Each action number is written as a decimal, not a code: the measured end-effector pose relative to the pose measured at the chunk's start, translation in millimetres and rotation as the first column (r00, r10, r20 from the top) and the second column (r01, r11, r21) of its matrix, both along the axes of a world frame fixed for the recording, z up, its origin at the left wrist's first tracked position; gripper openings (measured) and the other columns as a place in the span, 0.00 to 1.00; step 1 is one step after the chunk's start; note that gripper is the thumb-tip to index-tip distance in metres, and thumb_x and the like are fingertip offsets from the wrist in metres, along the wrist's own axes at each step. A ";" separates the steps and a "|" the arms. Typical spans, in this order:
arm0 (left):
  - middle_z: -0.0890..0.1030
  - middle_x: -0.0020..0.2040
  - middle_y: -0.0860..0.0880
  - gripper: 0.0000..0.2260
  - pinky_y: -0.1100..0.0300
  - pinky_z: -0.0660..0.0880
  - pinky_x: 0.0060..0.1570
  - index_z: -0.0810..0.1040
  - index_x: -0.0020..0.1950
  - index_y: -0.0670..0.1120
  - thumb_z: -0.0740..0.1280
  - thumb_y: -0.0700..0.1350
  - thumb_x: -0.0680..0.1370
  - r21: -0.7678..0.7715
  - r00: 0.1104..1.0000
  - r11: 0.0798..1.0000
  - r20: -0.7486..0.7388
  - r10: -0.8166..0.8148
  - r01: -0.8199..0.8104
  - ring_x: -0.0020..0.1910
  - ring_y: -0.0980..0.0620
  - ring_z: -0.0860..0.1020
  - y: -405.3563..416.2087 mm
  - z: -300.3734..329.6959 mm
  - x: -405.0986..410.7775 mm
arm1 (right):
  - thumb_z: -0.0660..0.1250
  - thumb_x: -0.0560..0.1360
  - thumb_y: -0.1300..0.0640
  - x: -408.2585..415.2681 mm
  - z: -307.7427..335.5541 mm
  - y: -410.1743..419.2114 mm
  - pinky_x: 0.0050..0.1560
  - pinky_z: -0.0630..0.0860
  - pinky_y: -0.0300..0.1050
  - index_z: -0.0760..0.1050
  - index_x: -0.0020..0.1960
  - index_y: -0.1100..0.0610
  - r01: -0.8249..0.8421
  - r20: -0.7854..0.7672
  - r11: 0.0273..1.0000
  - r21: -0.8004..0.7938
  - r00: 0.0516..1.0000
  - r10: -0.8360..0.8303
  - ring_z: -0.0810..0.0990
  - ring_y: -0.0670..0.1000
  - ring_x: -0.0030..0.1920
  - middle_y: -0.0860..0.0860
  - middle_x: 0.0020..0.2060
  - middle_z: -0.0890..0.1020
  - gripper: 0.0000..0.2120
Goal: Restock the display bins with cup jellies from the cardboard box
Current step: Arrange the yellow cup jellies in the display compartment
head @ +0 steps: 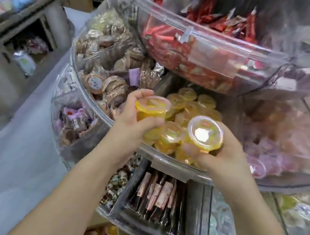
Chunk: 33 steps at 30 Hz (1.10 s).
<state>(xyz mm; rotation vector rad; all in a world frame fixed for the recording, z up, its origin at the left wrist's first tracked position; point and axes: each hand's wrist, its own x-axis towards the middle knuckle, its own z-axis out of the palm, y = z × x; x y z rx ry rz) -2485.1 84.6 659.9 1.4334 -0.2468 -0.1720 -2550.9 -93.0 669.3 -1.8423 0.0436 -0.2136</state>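
- yellow cup jelly (152, 109) is being gripped by left hand (137, 122), fingers curled round it, above display bin (164, 156)
- second cup jelly (204, 134) is being gripped by right hand (223, 155), fingers wrapped round it

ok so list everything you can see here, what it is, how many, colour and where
held jelly cups: two, yellow; one in the left hand, one in the right
jelly bin: one, clear, middle tier, holds many yellow cups
cookie packs: many, brown, bin to the left
red packets: many, top-tier bin
pink packs: many, blurred, bin to the right
dark sticks: several, bottom bin
cardboard box: one, brown, bottom edge, partly hidden
left hand: fingers round a cup
right hand: fingers round a cup
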 end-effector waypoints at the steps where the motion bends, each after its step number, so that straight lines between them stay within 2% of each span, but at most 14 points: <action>1: 0.78 0.57 0.49 0.25 0.57 0.74 0.54 0.70 0.57 0.58 0.72 0.42 0.63 0.042 0.999 0.999 0.036 -0.015 0.013 0.54 0.53 0.78 -6.8 1.2 7.5 | 0.78 0.61 0.55 10.5 -2.7 -7.7 0.42 0.74 0.29 0.77 0.51 0.44 0.015 -0.021 1.000 0.013 1.000 -0.015 0.80 0.38 0.43 0.40 0.43 0.83 0.20; 4: 0.77 0.55 0.56 0.30 0.72 0.71 0.52 0.68 0.65 0.53 0.72 0.35 0.67 0.298 0.975 0.954 0.221 -0.029 -0.039 0.51 0.65 0.76 -22.1 2.0 29.1 | 0.77 0.64 0.60 41.6 -9.1 -20.0 0.40 0.73 0.29 0.77 0.50 0.46 0.044 -0.032 0.999 -0.004 0.999 -0.044 0.79 0.35 0.40 0.41 0.42 0.83 0.19; 6: 0.75 0.57 0.58 0.32 0.70 0.67 0.57 0.69 0.67 0.51 0.75 0.37 0.66 0.469 0.945 0.870 0.326 -0.007 -0.156 0.57 0.62 0.74 -26.9 0.4 43.8 | 0.77 0.64 0.61 58.1 -12.1 -21.7 0.38 0.72 0.26 0.76 0.47 0.45 0.046 -0.009 0.999 0.005 0.999 -0.046 0.79 0.33 0.39 0.41 0.42 0.81 0.18; 9: 0.75 0.56 0.54 0.31 0.70 0.63 0.55 0.73 0.65 0.46 0.77 0.43 0.64 0.619 0.882 0.732 0.467 -0.052 -0.285 0.56 0.57 0.72 -27.7 -2.3 61.4 | 0.78 0.63 0.57 76.4 -16.8 -22.4 0.38 0.70 0.22 0.75 0.46 0.42 0.045 -0.011 0.996 -0.074 0.999 -0.046 0.77 0.30 0.41 0.38 0.42 0.80 0.18; 11: 0.77 0.57 0.48 0.30 0.65 0.64 0.56 0.74 0.64 0.44 0.77 0.46 0.64 0.683 0.848 0.657 0.516 -0.125 -0.319 0.57 0.50 0.73 -27.8 -6.3 69.4 | 0.78 0.62 0.55 84.2 -21.7 -24.5 0.40 0.71 0.25 0.75 0.46 0.42 0.049 -0.026 0.990 -0.133 0.998 -0.053 0.78 0.33 0.43 0.37 0.42 0.80 0.18; 12: 0.77 0.58 0.45 0.30 0.59 0.65 0.58 0.74 0.64 0.44 0.77 0.48 0.64 0.710 0.831 0.616 0.534 -0.155 -0.342 0.58 0.45 0.73 -28.0 -8.8 71.6 | 0.78 0.62 0.54 86.0 -24.3 -26.0 0.42 0.71 0.28 0.75 0.49 0.43 0.045 -0.043 0.987 -0.154 0.998 -0.052 0.78 0.36 0.45 0.38 0.43 0.80 0.19; 14: 0.76 0.60 0.44 0.32 0.49 0.64 0.59 0.74 0.65 0.46 0.77 0.53 0.63 0.739 0.812 0.537 0.562 -0.158 -0.408 0.60 0.41 0.69 -27.4 -13.3 73.8 | 0.77 0.63 0.53 85.3 -29.2 -28.7 0.44 0.70 0.30 0.75 0.55 0.47 0.006 -0.078 0.978 -0.211 0.997 -0.023 0.78 0.40 0.49 0.38 0.46 0.80 0.22; 15: 0.75 0.61 0.45 0.33 0.48 0.62 0.59 0.74 0.66 0.48 0.76 0.55 0.63 0.745 0.812 0.511 0.566 -0.146 -0.428 0.61 0.41 0.67 -26.4 -14.7 74.9 | 0.77 0.63 0.52 84.2 -30.9 -30.2 0.44 0.70 0.28 0.74 0.57 0.48 -0.017 -0.086 0.970 -0.243 0.996 -0.004 0.77 0.38 0.49 0.38 0.48 0.79 0.24; 18: 0.72 0.64 0.49 0.35 0.49 0.60 0.60 0.70 0.68 0.51 0.76 0.54 0.63 0.753 0.832 0.538 0.532 -0.158 -0.380 0.62 0.45 0.64 -21.9 -14.6 76.0 | 0.76 0.63 0.52 80.6 -31.9 -33.8 0.35 0.68 0.19 0.70 0.55 0.43 -0.022 -0.071 0.961 -0.277 0.997 0.002 0.75 0.27 0.42 0.33 0.44 0.75 0.24; 20: 0.73 0.64 0.52 0.32 0.46 0.63 0.61 0.72 0.67 0.52 0.76 0.50 0.65 0.733 0.840 0.585 0.521 -0.152 -0.348 0.61 0.47 0.65 -19.2 -13.2 77.1 | 0.75 0.64 0.52 80.6 -31.9 -34.2 0.37 0.65 0.16 0.68 0.54 0.40 -0.003 -0.048 0.955 -0.298 0.999 -0.012 0.71 0.22 0.42 0.30 0.42 0.73 0.23; 23: 0.74 0.60 0.58 0.28 0.44 0.63 0.62 0.75 0.63 0.52 0.77 0.48 0.64 0.690 0.851 0.626 0.519 -0.080 -0.362 0.61 0.49 0.67 -18.9 -12.7 79.5 | 0.75 0.65 0.51 82.4 -31.7 -32.4 0.39 0.65 0.17 0.69 0.51 0.40 0.002 -0.049 0.950 -0.314 0.999 -0.019 0.70 0.23 0.44 0.31 0.41 0.75 0.20; 29: 0.75 0.55 0.56 0.28 0.54 0.59 0.54 0.76 0.58 0.51 0.77 0.54 0.61 0.682 0.840 0.585 0.542 -0.001 -0.439 0.57 0.50 0.65 -26.0 -17.6 84.5 | 0.75 0.65 0.52 84.6 -34.0 -31.2 0.39 0.64 0.17 0.68 0.51 0.43 0.041 -0.006 0.931 -0.361 0.999 -0.046 0.69 0.21 0.44 0.32 0.39 0.73 0.20; 33: 0.71 0.55 0.59 0.28 0.55 0.59 0.54 0.76 0.58 0.51 0.77 0.54 0.61 0.655 0.838 0.626 0.546 -0.004 -0.423 0.55 0.55 0.62 -22.8 -19.8 83.3 | 0.75 0.65 0.51 85.0 -34.8 -30.1 0.41 0.64 0.16 0.66 0.51 0.42 0.029 -0.021 0.919 -0.392 0.999 -0.041 0.68 0.20 0.43 0.31 0.40 0.72 0.21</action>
